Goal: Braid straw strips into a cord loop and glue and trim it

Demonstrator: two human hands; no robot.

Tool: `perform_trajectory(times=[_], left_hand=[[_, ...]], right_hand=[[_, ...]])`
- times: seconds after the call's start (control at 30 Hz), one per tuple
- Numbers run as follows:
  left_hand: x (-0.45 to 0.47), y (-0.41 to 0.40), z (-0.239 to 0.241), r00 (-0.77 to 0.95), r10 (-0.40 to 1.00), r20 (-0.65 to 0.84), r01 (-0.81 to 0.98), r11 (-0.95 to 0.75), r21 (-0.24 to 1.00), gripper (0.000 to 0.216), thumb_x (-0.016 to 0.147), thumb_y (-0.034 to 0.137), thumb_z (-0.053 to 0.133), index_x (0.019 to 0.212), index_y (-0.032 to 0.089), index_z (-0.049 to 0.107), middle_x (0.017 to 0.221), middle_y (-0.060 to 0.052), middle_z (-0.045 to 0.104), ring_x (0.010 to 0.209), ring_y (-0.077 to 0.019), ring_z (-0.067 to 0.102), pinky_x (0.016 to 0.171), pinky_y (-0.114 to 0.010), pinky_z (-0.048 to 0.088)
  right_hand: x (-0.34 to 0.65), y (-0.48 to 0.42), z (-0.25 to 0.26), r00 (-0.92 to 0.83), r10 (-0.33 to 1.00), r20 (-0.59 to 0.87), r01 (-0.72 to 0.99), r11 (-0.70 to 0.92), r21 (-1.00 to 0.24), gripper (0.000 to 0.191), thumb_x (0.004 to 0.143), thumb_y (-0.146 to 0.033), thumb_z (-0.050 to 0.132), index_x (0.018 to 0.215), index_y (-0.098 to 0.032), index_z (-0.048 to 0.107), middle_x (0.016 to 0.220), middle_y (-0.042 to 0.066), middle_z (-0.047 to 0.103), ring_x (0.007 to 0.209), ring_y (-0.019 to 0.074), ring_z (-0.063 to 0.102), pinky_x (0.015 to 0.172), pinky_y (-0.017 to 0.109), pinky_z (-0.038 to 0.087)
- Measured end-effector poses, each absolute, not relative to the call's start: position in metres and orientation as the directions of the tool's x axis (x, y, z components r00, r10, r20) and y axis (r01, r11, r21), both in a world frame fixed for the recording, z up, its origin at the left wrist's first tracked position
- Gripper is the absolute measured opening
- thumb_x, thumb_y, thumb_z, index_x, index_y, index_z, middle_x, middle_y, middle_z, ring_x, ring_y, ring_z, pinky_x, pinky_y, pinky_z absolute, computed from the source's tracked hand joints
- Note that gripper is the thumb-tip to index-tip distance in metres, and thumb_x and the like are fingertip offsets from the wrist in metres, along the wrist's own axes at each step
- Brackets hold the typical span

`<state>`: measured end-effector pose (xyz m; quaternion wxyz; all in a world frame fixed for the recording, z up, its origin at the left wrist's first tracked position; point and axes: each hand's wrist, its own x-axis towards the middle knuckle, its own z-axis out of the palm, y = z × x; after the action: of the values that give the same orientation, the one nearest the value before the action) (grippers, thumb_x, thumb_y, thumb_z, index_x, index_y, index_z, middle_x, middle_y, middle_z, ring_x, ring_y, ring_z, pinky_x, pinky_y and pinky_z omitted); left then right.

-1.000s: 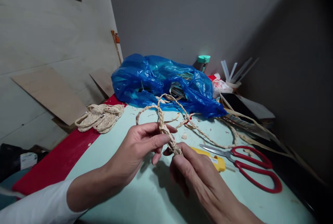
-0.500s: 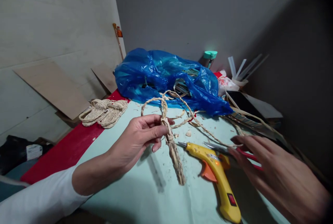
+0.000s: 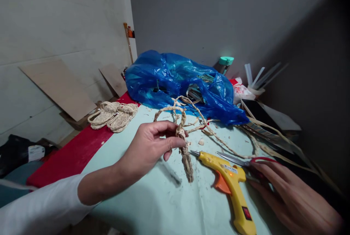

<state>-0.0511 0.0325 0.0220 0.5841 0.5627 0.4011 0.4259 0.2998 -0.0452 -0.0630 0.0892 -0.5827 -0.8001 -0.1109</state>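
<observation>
My left hand (image 3: pixel 155 145) pinches a braided straw cord (image 3: pixel 188 165) between thumb and fingers. Its thick, frayed end points down toward me, above the pale green tabletop. From the top of the grip, thinner braid (image 3: pixel 201 116) loops back and trails across to the right. At the right, my right hand (image 3: pixel 292 195) has its fingers closed at the red handles of a pair of scissors (image 3: pixel 235 159); part of the handles is hidden beneath them. Between the hands lies a yellow glue gun (image 3: pixel 231 180) with an orange trigger, its nozzle near the cord.
A blue plastic bag (image 3: pixel 175 78) of straw sits at the back. Coiled straw braids (image 3: pixel 113 116) lie on the red cloth (image 3: pixel 62 156) to the left. Glue sticks stand in a cup (image 3: pixel 257 90) at the back right, near a dark flat device (image 3: pixel 259 113). Straw scraps dot the tabletop.
My right hand has lowered onto the scissors, and the thin braid by its fingers now lies free on the table. My left hand has tilted the cord, so its thick end looks shorter.
</observation>
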Motion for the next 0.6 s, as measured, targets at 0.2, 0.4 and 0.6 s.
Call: perform_trajectory(times=[0.2,0.4,0.6], left_hand=[[-0.049,0.028,0.019,0.264,0.963,0.049,-0.045,-0.038,0.998,0.008,0.071,0.021,0.077,0.073,0.017,0.070,0.062,0.004,0.058,0.048,-0.0050,0.045,0.048,-0.019,0.037],[-0.050,0.029,0.024,0.263,0.964,0.033,-0.007,-0.032,0.999,0.007,0.072,0.018,0.076,0.073,0.015,0.070,0.058,0.005,0.058,0.045,-0.0038,0.045,0.046,-0.017,0.036],[-0.053,0.034,0.020,0.360,0.933,0.005,-0.021,0.003,1.000,0.007,0.078,0.021,0.074,0.076,0.015,0.071,0.067,0.003,0.062,0.048,-0.0022,0.047,0.048,-0.015,0.038]], right_hand=[[0.300,-0.052,-0.057,-0.278,0.931,0.238,0.960,0.261,0.099,0.030,0.096,-0.038,0.045,0.121,-0.025,0.055,0.118,0.012,0.063,0.104,0.0286,0.066,0.088,0.045,0.058],[0.286,-0.058,-0.036,-0.195,0.965,0.176,0.981,0.191,0.038,0.025,0.098,-0.036,0.047,0.117,-0.024,0.058,0.115,0.009,0.065,0.096,0.0215,0.068,0.080,0.032,0.060],[0.292,-0.059,-0.029,-0.290,0.920,0.263,0.956,0.264,0.129,0.037,0.100,-0.028,0.034,0.112,-0.015,0.066,0.109,0.013,0.070,0.088,0.0234,0.070,0.077,0.038,0.061]])
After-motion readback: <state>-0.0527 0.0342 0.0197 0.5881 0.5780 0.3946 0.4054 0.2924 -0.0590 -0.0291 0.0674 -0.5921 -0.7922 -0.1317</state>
